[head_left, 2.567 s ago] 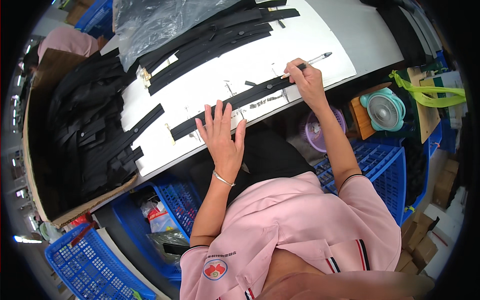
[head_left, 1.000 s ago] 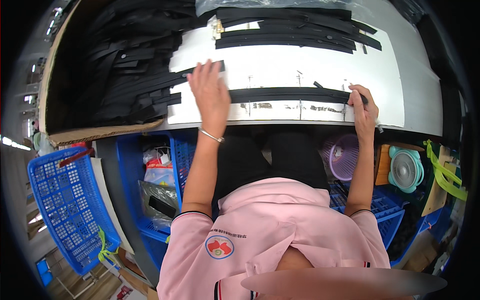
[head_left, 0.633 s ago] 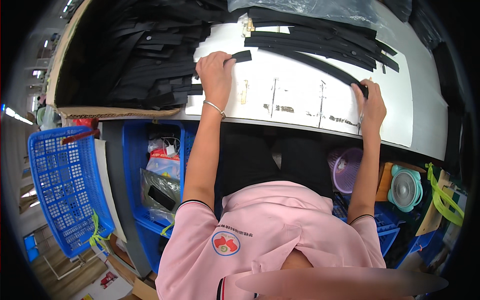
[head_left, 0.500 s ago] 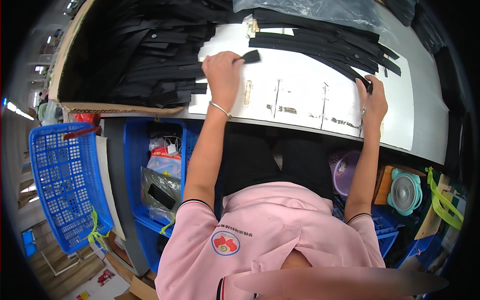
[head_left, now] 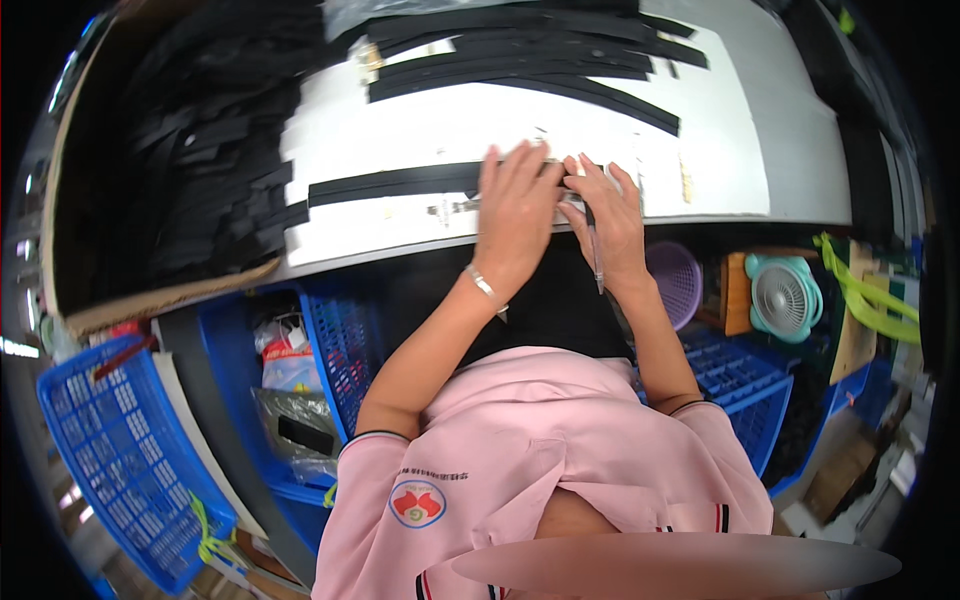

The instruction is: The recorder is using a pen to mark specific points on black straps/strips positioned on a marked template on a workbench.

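Note:
A long black strip (head_left: 390, 183) lies flat across the white table top (head_left: 720, 150), near its front edge. My left hand (head_left: 515, 200) rests flat on the strip's right part, fingers spread and pressing down. My right hand (head_left: 612, 215) is right beside it, fingertips touching the strip's right end. That hand holds a thin pen (head_left: 596, 262) that points back toward me. The strip's end is hidden under the two hands.
Several more long black strips (head_left: 520, 62) lie at the back of the table. A cardboard box (head_left: 160, 290) full of black strips sits at the left. Under the table are blue baskets (head_left: 120, 450), a purple basket (head_left: 675, 280) and a teal fan (head_left: 785, 298).
My hands were far apart at the two ends of a strip by the back pile. Now they are close together over a strip lying near the front edge.

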### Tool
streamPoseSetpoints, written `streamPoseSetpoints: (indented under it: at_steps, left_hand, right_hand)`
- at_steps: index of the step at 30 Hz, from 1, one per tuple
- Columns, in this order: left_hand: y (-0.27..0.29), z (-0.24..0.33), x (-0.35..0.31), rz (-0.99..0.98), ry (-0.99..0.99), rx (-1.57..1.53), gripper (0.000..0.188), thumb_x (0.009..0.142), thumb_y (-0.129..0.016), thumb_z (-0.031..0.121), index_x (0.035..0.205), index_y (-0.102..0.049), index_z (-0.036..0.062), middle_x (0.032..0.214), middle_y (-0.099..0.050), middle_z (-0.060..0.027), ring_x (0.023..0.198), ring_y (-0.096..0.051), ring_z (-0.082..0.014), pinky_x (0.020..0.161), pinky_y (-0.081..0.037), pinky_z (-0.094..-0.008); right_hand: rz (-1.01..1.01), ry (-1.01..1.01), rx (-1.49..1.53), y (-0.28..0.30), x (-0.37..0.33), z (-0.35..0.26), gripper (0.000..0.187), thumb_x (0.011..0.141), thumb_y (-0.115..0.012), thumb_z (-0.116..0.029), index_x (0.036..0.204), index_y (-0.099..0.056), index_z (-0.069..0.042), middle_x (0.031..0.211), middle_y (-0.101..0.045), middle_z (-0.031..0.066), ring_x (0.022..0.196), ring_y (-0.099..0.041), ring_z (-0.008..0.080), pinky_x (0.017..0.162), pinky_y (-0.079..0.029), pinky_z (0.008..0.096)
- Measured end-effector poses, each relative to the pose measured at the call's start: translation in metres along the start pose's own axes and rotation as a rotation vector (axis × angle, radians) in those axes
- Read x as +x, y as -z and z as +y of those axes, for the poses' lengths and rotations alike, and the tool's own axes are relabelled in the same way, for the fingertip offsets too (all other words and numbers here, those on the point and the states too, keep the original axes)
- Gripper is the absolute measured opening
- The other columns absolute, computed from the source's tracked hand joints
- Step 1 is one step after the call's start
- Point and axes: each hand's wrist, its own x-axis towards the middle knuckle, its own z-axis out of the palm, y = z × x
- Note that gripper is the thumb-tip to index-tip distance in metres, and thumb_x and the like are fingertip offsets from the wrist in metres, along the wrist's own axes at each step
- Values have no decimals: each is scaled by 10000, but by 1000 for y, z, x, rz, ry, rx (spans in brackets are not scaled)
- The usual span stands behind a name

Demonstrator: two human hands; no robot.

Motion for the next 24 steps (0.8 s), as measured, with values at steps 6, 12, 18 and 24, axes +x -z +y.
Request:
streamPoseSetpoints:
  at_steps: [6, 12, 18, 24]
  left_hand:
    - [24, -11, -35, -96, 93, 208, 483, 968, -672, 189, 1418, -580, 42, 1482, -553, -147, 1451, -431, -315, 1234, -173, -543]
    - [36, -12, -38, -63, 179, 170, 614, 968, -682, 242, 1511, -465, 52, 1568, -444, -157, 1503, -335, -337, 1239, -136, -546]
    - [48, -46, -23, -49, 138, 304, 623, 978, -655, 375, 1476, -492, 38, 1544, -454, -182, 1482, -342, -381, 1206, -193, -593]
    - [66, -36, -36, -125, 198, 328, 588, 939, -708, 368, 1432, -552, 89, 1461, -526, -116, 1437, -401, -329, 1207, -152, -630]
  right_hand:
    - [-23, -112, -166, 43, -21, 42, 368, 861, -779, -165, 1194, -647, -78, 1354, -664, 66, 1367, -537, 257, 1177, -293, 526]
    - [-99, -143, -252, 70, -29, 77, 347, 923, -720, -183, 1247, -629, -98, 1419, -622, 24, 1429, -461, 225, 1224, -215, 510]
    - [-152, -133, -273, 71, -31, 82, 353, 951, -689, -195, 1285, -608, -115, 1457, -591, 38, 1444, -443, 210, 1243, -179, 493]
    - [-20, -123, -368, 58, -36, 71, 421, 884, -751, -122, 1280, -610, -109, 1401, -636, 47, 1378, -533, 216, 1214, -229, 516]
